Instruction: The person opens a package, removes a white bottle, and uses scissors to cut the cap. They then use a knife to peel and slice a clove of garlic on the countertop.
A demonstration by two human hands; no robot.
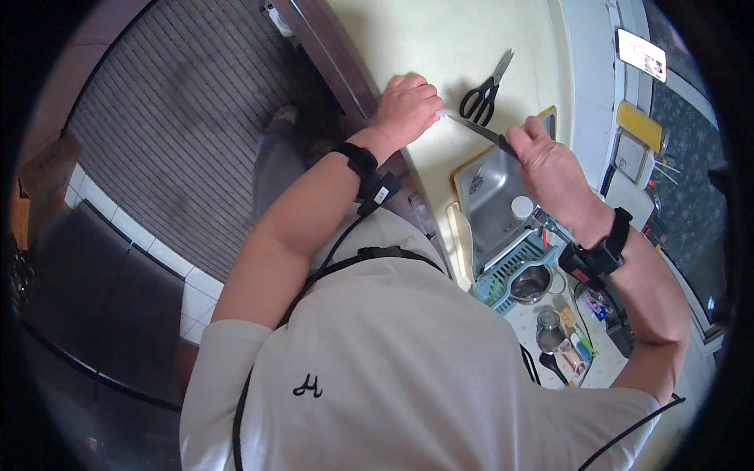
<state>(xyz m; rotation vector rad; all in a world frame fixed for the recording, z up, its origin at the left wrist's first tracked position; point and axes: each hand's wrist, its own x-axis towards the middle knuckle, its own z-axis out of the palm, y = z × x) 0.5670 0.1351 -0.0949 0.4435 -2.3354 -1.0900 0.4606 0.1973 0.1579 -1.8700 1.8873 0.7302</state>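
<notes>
A knife (476, 128) is gripped in my right hand (550, 166), its dark blade pointing left across the pale counter. The blade's tip reaches a small white piece (441, 115) at the fingers of my left hand (407, 108). That left hand is closed, with its fingers curled over the counter near its front edge; most of what it holds is hidden under them. Just beyond the blade lie scissors (484, 96) with black handles, their blades pointing away from me.
A metal sink (496, 206) is set into the counter below my right hand. Beside it stands a light-blue dish rack (503, 276) with a metal pot (532, 282). A glass jar (549, 331) and a black ladle (554, 367) lie nearer me. A yellow sponge-like block (638, 125) sits by the window.
</notes>
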